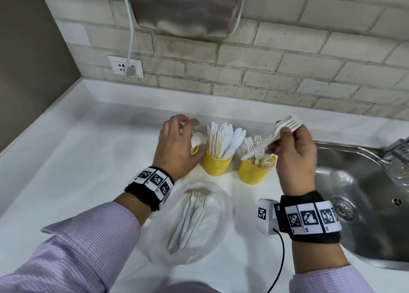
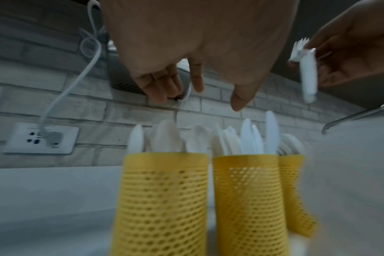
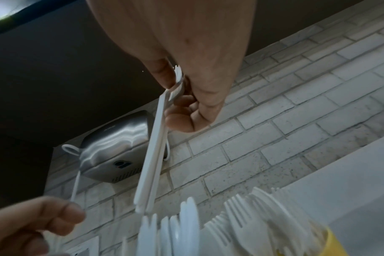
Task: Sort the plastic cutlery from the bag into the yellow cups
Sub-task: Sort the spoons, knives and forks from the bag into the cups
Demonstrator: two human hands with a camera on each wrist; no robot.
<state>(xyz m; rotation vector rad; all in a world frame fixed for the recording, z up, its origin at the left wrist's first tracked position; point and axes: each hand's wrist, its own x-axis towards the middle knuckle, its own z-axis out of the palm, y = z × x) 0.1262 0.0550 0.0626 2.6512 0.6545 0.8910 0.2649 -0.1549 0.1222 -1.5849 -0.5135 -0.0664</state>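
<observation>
Three perforated yellow plastic cups stood in a row on the white countertop (image 1: 77, 160): the spoon cup (image 2: 162, 199) leftmost, the knife cup (image 1: 218, 163) in the middle, the fork cup (image 1: 252, 171) rightmost. The clear plastic bag of white cutlery (image 1: 190, 222) lay in front of them. The stainless steel sink (image 1: 358, 195) sat to the right, the white wall socket (image 1: 125, 67) behind at left.

You see yellow perforated cups (image 1: 218, 162), white cutlery (image 1: 223, 138), lilac checked sleeves (image 1: 88, 244) and black-and-white patterned wristbands (image 1: 152, 182).
</observation>
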